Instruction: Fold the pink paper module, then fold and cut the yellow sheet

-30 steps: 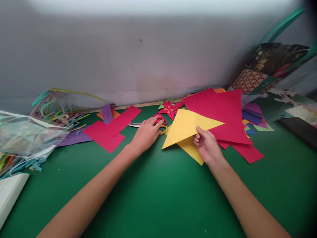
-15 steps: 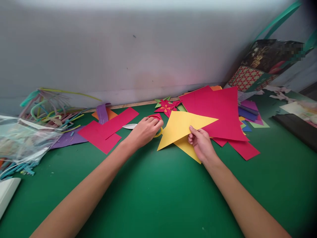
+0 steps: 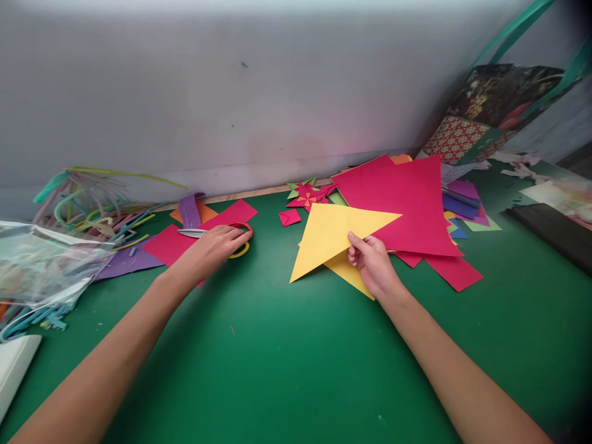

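Scissors [image 3: 241,250] with red and yellow handles lie under my left hand [image 3: 217,243], whose fingers are closed over them; the blades point left over red paper pieces [image 3: 231,213]. My right hand [image 3: 370,256] pinches a yellow paper triangle [image 3: 340,228] between thumb and fingers. Beneath the triangle, another yellow piece [image 3: 354,277] shows. Large red sheets [image 3: 407,203] lie just behind my right hand. A small red folded square [image 3: 290,217] sits left of the triangle, near a red and green folded star [image 3: 308,196].
Pipe cleaners [image 3: 92,203] and a clear plastic bag [image 3: 41,259] are at the left, above a white object [image 3: 16,370]. At the right are purple and blue papers [image 3: 462,206], a black case [image 3: 550,240] and a patterned bag [image 3: 481,129] by the wall.
My left hand has moved left with the scissors, away from the yellow triangle. The small red square is now uncovered. My right hand holds the triangle almost in the same place.
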Tool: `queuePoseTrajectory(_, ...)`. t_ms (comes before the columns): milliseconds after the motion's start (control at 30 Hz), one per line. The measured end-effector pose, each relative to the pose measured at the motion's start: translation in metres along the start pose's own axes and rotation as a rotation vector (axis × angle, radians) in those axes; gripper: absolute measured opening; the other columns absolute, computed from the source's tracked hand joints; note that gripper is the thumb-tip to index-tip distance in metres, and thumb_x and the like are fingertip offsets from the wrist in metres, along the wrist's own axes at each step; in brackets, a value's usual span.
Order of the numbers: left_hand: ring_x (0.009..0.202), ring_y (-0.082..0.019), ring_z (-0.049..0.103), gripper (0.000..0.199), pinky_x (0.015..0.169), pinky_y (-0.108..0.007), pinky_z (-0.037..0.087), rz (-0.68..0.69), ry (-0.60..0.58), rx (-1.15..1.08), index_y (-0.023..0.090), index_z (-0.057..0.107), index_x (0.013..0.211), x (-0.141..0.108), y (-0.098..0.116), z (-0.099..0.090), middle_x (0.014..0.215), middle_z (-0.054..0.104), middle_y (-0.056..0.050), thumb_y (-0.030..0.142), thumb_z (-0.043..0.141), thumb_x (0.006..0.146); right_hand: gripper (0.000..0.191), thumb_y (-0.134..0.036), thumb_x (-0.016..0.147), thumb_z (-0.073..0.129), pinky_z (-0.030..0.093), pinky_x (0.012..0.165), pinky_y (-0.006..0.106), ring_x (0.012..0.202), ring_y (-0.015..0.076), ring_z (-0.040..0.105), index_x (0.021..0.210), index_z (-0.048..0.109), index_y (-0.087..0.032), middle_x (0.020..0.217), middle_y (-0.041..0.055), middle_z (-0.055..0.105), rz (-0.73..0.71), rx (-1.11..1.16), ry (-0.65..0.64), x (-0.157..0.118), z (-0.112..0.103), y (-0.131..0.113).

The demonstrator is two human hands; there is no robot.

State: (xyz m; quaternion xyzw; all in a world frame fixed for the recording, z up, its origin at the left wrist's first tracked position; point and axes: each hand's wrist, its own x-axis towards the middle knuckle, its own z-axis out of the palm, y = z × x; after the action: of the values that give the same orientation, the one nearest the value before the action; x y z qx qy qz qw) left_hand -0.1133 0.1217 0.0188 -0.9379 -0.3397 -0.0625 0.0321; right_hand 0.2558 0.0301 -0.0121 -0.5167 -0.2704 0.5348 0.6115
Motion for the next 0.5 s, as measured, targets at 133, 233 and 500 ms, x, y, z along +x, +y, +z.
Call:
queuePoseTrajectory(133,0.128,-0.029,0.062,0.060,0.111,-0.045,0.041,0.025,-0.054,0.127,0.022,0.062,0.136,-0.004,0.000,-0.003,0.143,0.066,-0.008,-0.005,0.033,0.092,0.044,-0.043,0.075,0.092,0.039,0.047,0.022,0.051,0.0092,0.050,0.067,0.055,-0.021,0.057,-0.0034,0.058,-0.049,0.015,-0.019,-0.002,0.000,-0.006)
queuePoseTrajectory(233,0.139,-0.035,0.055,0.051,0.113,-0.053,0.040,0.025,-0.039,0.156,0.017,0.064,0.133,0.008,0.024,-0.004,0.158,0.053,-0.015,-0.001,0.035,0.095,0.045,-0.038,0.077,0.093,0.039,0.047,0.021,0.050,0.0089,0.050,0.064,0.054,-0.020,0.054,-0.0040,0.056,-0.136,0.120,-0.045,-0.005,-0.001,-0.021)
queuePoseTrajectory(500,0.141,-0.030,0.054,0.042,0.120,-0.052,0.039,0.012,0.102,-0.205,0.022,0.057,0.146,0.076,0.124,0.034,0.153,0.059,-0.013,0.029,0.049,0.104,0.049,-0.044,0.071,0.095,0.035,0.044,0.019,0.046,0.0074,0.036,0.061,0.053,-0.021,0.048,-0.0077,0.040,-0.077,0.303,-0.231,-0.022,0.000,-0.035)
